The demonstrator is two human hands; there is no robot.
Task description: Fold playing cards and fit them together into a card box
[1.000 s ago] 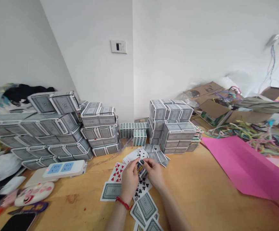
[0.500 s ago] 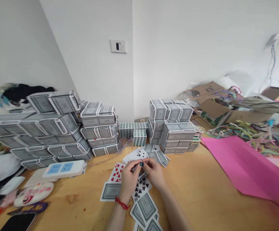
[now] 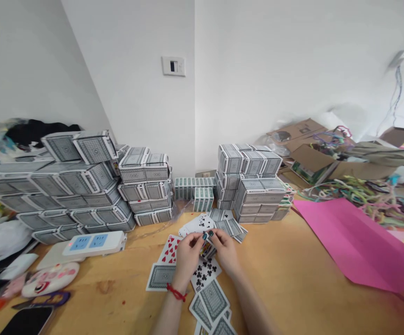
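Observation:
My left hand (image 3: 188,253) and my right hand (image 3: 224,249) meet over loose playing cards on the wooden table. Both pinch the upper edge of a playing card (image 3: 208,250) with a picture face, partly hidden by my fingers. Under my hands lies a ten of clubs (image 3: 205,274). A nine of hearts (image 3: 169,250) and a face-down card (image 3: 161,277) are to the left. More face-down cards (image 3: 211,298) overlap in front, between my forearms. Behind my fingers other cards (image 3: 202,223) are fanned out.
Folded-card blocks are stacked at left (image 3: 83,186), at centre left (image 3: 145,186) and at right (image 3: 254,181). Green-edged card boxes (image 3: 203,199) stand between them. A power strip (image 3: 95,243), a phone (image 3: 27,321) and a knife (image 3: 46,300) lie left; pink paper (image 3: 355,242) lies right.
My fingertips have moved slightly apart, and more of the picture card shows between them. The view has shifted slightly; the other cards stay in place.

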